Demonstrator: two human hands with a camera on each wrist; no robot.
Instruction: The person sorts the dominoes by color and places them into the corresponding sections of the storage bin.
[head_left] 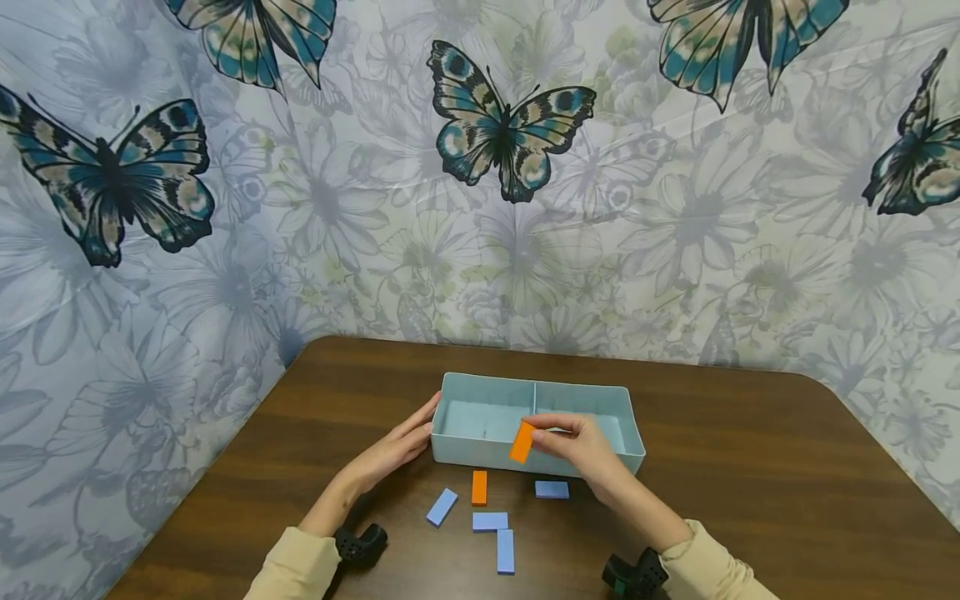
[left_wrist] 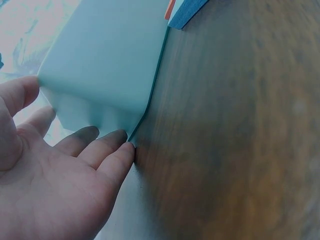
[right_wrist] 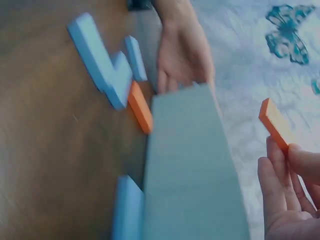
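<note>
A pale teal box (head_left: 472, 451) with a divider forming two compartments stands on the table. My right hand (head_left: 581, 446) pinches an orange block (head_left: 522, 442) between thumb and fingers, above the box's front edge; the right wrist view shows the same orange block (right_wrist: 275, 125) by its end. With fingers fairly straight, my left hand (head_left: 393, 454) touches the box's left end, and in the left wrist view the fingertips (left_wrist: 119, 136) rest against its end wall. A second orange block (head_left: 479, 488) lies in front of the box.
Several blue blocks lie before the box: one tilted block (head_left: 442, 507) at left, a crosswise block (head_left: 490, 522), a lengthwise block (head_left: 506, 552) meeting it, and another block (head_left: 552, 490) near the box. Behind the brown table (head_left: 750, 467) hangs a butterfly-patterned cloth (head_left: 525, 258).
</note>
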